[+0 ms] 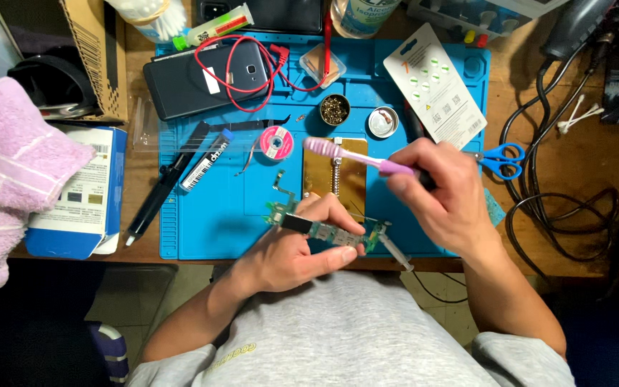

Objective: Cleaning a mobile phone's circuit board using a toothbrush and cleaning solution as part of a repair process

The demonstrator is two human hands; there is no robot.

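From above the person's head, the left hand point(291, 251) is closed around a small green circuit board point(324, 231), fingers wrapped over its top edge and thumb beneath, holding it level just over the near edge of the blue work mat point(202, 222). The board is long and narrow, green with dark chips and metal shields along it, and a thin flex strip point(281, 185) sticks up from its left end. The right hand point(442, 193) is clenched on a pink toothbrush point(356, 156), whose bristled head points left and sits above the board, not touching it. Under the brush lies a gold-coloured metal holder plate point(352, 179) on the mat. Farther back on the mat rest a dark phone point(205, 79) with red wire point(241, 68) looped over it, a pink solder-wick spool point(276, 142), a round tin of brass wool point(334, 110) and a small silver tin point(382, 122). Blue-handled scissors point(501, 159) lie just right of the mat, and a pink towel point(8, 179) hangs at the far left.
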